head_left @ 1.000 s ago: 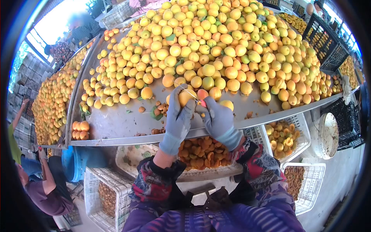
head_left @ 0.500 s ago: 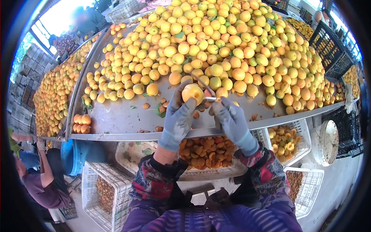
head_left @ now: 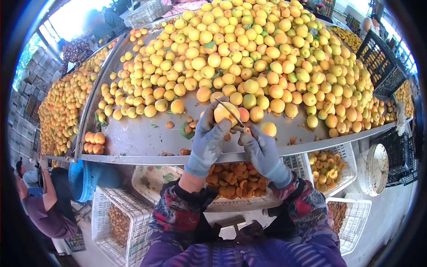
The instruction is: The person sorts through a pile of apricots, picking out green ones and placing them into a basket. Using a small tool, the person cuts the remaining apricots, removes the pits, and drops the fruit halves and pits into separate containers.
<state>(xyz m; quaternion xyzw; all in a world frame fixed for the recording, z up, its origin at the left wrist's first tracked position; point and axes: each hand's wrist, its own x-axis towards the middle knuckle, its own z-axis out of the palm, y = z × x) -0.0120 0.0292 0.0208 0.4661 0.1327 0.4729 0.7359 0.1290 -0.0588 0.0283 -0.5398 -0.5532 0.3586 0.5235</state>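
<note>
In my gloved left hand (head_left: 206, 141) is a yellow apricot (head_left: 222, 115), gripped between thumb and fingers above the table's front edge. My gloved right hand (head_left: 262, 150) is closed around the handle of a small knife (head_left: 232, 114), its blade slanting across the apricot's right side. Just beyond both hands, whole apricots (head_left: 255, 114) lie on the metal table (head_left: 129, 135), and one more (head_left: 268, 129) sits right beside my right fingers. Apricot pits (head_left: 170, 125) and a green leaf (head_left: 187, 132) are scattered left of my left hand.
A large heap of apricots (head_left: 249, 49) covers the table's far part. Below the front edge stand a tub of apricot halves (head_left: 238, 180), a white crate of halves (head_left: 344, 162), a crate of pits (head_left: 142, 218) and a blue barrel (head_left: 104, 175). Another person (head_left: 49, 209) is at the left.
The knife blade has swung from beside the apricot to lie across it. My right hand has lowered slightly and moved closer to my left, uncovering an apricot on the table.
</note>
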